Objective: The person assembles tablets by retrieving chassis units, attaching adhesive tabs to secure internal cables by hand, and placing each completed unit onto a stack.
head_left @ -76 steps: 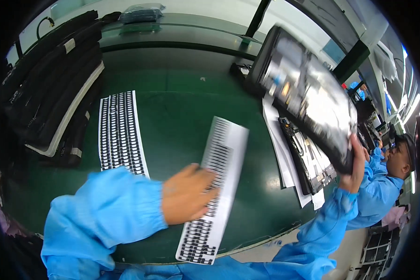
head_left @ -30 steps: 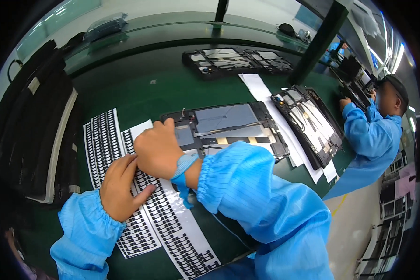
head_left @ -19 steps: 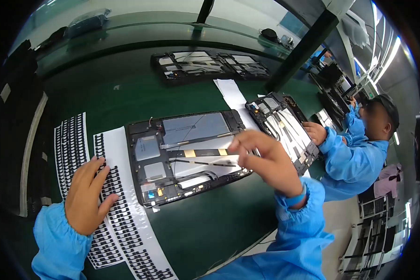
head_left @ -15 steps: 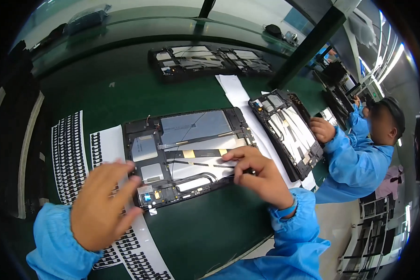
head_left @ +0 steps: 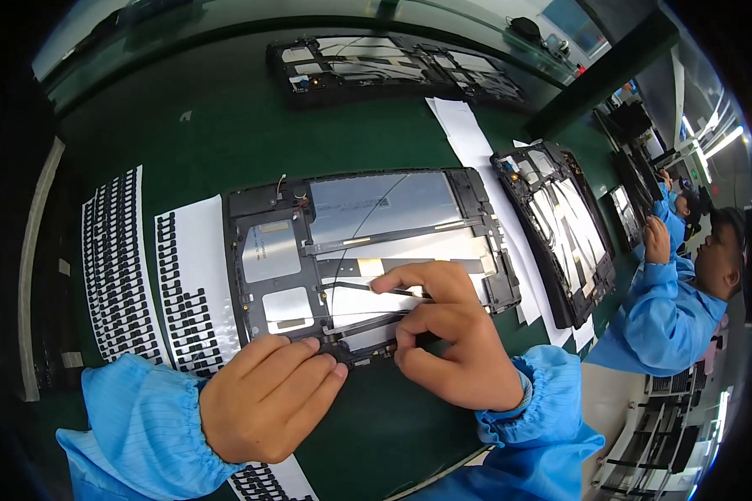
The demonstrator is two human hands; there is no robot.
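Observation:
An opened tablet-like device [head_left: 388, 200] lies in front of me, its black frame holding silver-grey battery packs, flat cables and thin wires. My left hand [head_left: 276, 392] rests over its near-left corner, fingers stretched out side by side and hiding the corner part. Over the device's near-right half is my right hand [head_left: 459, 334]. Its index finger reaches out above a dark flat cable [head_left: 368, 288], while the other fingers bend near the thumb by the near edge. I see nothing held in it, though its palm side is partly hidden.
Left of the device lie white sheets [head_left: 200, 225] with rows of small black stickers. A second opened device [head_left: 560, 225] sits on white paper at the right, beside a co-worker in blue [head_left: 668, 309]. More opened devices [head_left: 368, 67] stand at the back, near a dark green post [head_left: 606, 71].
My left hand has come down onto the device's near-left corner, its fingers drawing together. My right hand has shifted slightly over the device. The view has tilted, and the co-worker's hand has left the second device.

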